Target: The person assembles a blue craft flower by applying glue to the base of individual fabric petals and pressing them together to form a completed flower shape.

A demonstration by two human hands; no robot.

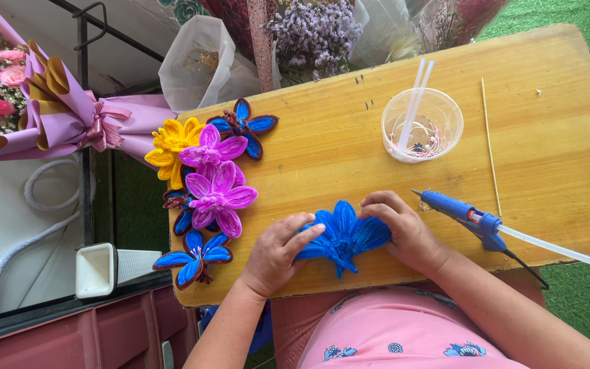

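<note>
From the head camera I am looking down on a yellow wooden table point(554, 171), and both hands are working on one blue flower point(344, 236) lying near the table's front edge. My left hand point(278, 253) is pressing on its left petals with the fingers curled over them, and my right hand point(404, 229) is cupping the right side, so both hands are closed around the same flower rather than spread wide. The flower is looking fully petalled to me, so I am judging this as late shaping or pressing of a nearly finished piece.

To the left, finished pieces are piling up: a yellow flower point(171, 147), two purple flowers point(216, 195) and several blue-and-brown flowers point(246, 126), all touching or overlapping. The blue glue gun point(462, 215) is lying just beside the right hand, not held. A clear plastic cup point(422, 126) with white sticks is standing behind, and a thin wooden skewer point(490, 143) is lying well apart to the right
</note>
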